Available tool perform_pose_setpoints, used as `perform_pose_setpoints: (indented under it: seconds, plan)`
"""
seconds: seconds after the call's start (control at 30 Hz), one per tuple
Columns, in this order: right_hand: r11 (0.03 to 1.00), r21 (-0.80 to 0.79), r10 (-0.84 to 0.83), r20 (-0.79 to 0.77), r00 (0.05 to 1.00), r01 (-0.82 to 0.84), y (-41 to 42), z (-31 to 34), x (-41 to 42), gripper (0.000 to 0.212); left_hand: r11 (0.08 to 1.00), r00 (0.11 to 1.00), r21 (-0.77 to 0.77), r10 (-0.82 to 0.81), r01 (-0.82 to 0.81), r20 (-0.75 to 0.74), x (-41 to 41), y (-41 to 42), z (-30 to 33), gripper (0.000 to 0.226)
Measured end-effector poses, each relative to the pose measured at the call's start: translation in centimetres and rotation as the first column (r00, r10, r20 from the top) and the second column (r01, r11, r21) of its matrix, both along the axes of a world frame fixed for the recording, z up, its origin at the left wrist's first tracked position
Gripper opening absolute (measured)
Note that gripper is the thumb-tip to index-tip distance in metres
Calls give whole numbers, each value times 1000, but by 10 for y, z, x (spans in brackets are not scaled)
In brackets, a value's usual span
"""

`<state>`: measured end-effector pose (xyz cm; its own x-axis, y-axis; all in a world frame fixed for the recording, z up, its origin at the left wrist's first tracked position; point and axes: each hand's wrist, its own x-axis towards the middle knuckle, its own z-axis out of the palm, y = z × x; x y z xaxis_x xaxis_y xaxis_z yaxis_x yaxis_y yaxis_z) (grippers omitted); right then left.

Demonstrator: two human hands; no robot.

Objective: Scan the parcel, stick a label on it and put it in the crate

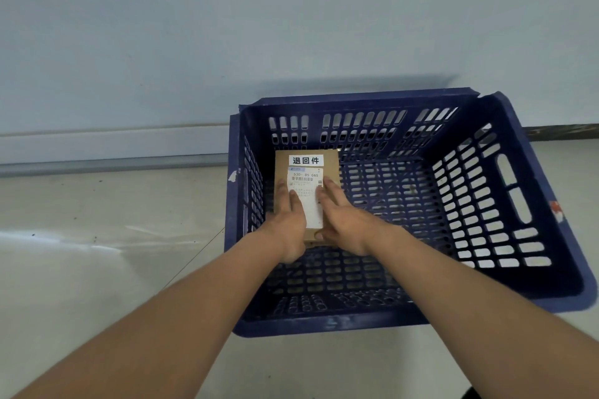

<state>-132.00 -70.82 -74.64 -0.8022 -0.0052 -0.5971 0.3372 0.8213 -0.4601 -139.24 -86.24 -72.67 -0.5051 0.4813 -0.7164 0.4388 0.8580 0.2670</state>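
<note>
A big blue crate (505, 204) sits on the floor (97, 253) by the wall (162, 42). The box (306, 172) lies flat inside it, in the far left corner. My left hand (288, 220) and my right hand (340, 220) both rest on top of the box, fingers flat, thumbs at its near edge. A white label (305, 160) with black letters is stuck near its far edge, above a paper slip (306, 194).
</note>
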Motion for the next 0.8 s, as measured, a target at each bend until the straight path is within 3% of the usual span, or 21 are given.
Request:
perform_pose_setpoints:
  seconds: [0.2,0.57,0.8]
  plan:
    - [1000,31,-2,-11,1000,2,-2,-10,-2,99,995,995,-84,-57,51,-80,1,3,-3,107]
    - [994,104,20,-9,1000,-19,-1,-9,-5,96,995,987,-72,-74,64,-141,4,6,-8,105]
    - [982,182,-56,-2,998,55,3,42,-5,65,994,977,-41,-109,103,-183,-5,13,18,82]
